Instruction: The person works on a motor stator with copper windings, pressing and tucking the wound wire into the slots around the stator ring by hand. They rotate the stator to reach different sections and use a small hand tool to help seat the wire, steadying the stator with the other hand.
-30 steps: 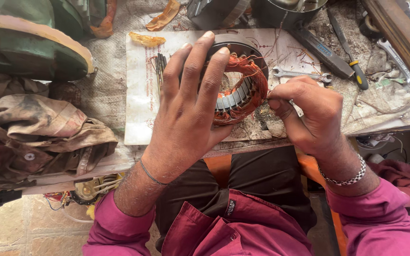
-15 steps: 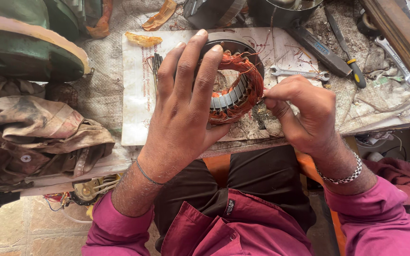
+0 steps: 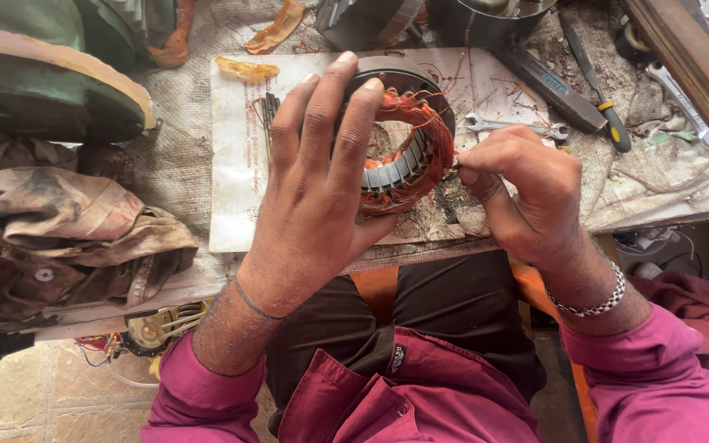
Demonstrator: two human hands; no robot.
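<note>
A round motor stator (image 3: 410,156) with copper-red wire windings and grey steel teeth stands tilted on a white sheet (image 3: 231,156) on the bench. My left hand (image 3: 313,197) holds it from the left, fingers spread over its dark outer ring. At the stator's right edge my right hand (image 3: 527,193) has thumb and fingers pinched together on the copper winding. What lies between those fingertips is too small to make out.
A spanner (image 3: 510,125), a flat dark tool (image 3: 547,86) and a screwdriver (image 3: 596,90) lie at the back right. A green motor housing (image 3: 43,82) sits at the back left, dirty rags (image 3: 59,230) below it. A wooden plank (image 3: 691,66) crosses the far right.
My left hand and the stator have shifted slightly left and tilted. My right hand has stayed pinched at the stator's right edge, moving a little with it.
</note>
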